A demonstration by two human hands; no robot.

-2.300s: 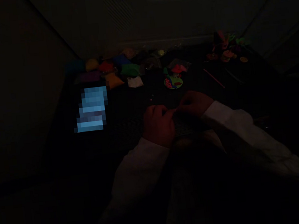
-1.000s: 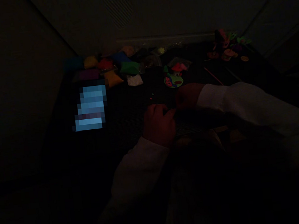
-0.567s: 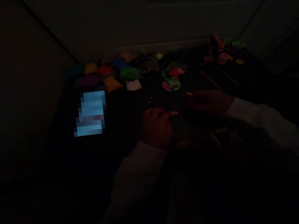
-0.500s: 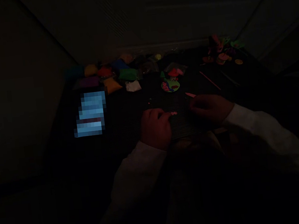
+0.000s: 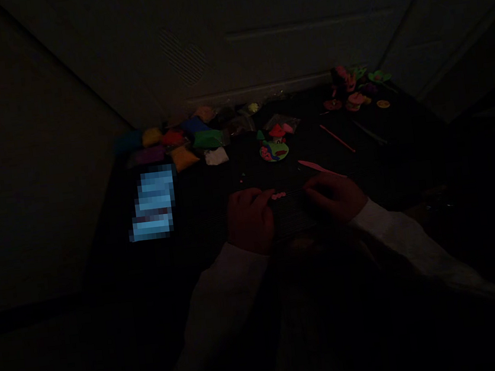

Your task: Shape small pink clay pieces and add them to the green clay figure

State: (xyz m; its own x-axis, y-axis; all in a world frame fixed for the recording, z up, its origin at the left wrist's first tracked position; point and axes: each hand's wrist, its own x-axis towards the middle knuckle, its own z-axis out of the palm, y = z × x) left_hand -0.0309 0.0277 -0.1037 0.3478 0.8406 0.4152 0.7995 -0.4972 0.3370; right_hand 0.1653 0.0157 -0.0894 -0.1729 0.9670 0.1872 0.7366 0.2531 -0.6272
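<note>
My left hand [image 5: 251, 221] rests on the dark table with curled fingers. Its thumb and index fingertips close at the left end of a short row of small pink clay discs [image 5: 278, 195]. To the right, my right hand [image 5: 336, 196] hovers low with thumb and fingertips drawn together, and I see nothing between them in the dim light. Just beyond its knuckles lies a pink plastic clay knife [image 5: 320, 168], apart from the fingers. Behind the discs sits a round green clay scene [image 5: 274, 151] with a red-roofed mushroom house [image 5: 277, 135].
Several bags of coloured clay, such as a green bag [image 5: 209, 138] and a white bag [image 5: 216, 156], line the back left. A blurred lit screen [image 5: 153, 202] lies left. A thin pink stick [image 5: 337, 138] and clay figures [image 5: 348, 90] are at the right. Tiny crumbs [image 5: 241, 180] dot the table.
The hands, earlier close together over the pink clay, have parted. My right hand has let go of the pink knife, which lies on the table. The view has tilted up and shifted right.
</note>
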